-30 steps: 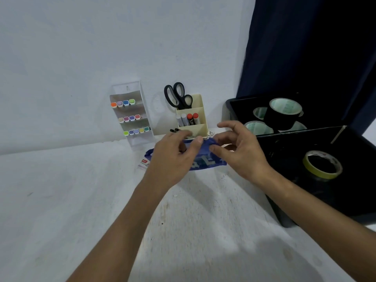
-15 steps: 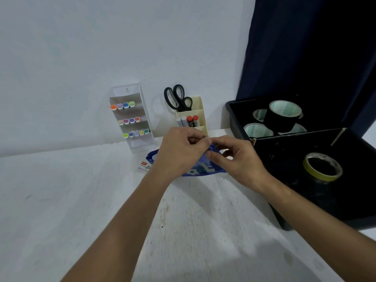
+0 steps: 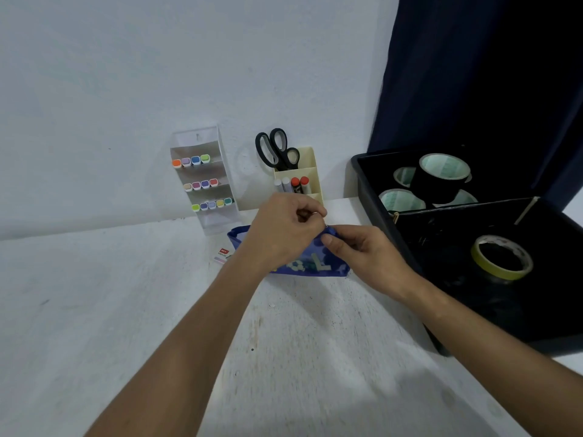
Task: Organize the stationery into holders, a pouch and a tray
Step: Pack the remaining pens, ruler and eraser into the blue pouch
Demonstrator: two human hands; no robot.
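Observation:
A blue patterned pouch (image 3: 315,265) lies on the white table (image 3: 157,310) in front of the holders. My left hand (image 3: 280,234) covers its middle, fingers curled and pinching something small at the pouch's top edge. Touching it from the right, my right hand (image 3: 359,250) pinches the pouch's upper right corner. A clear tiered holder (image 3: 205,181) with several coloured markers stands against the wall. A cream holder (image 3: 310,178) beside it carries black scissors (image 3: 277,149) and several glue sticks. The black tray (image 3: 378,197) at right holds tape rolls.
A small staples box (image 3: 222,254) lies just left of the pouch, half hidden by my left wrist. A yellow-edged tape roll (image 3: 501,257) sits in the tray's near section, black rolls in the far one. A dark curtain (image 3: 489,74) hangs behind the tray.
My two hands came closer together over the pouch's top right. The right hand's fingers went from spread to a pinch on the pouch corner. The pouch stayed in place.

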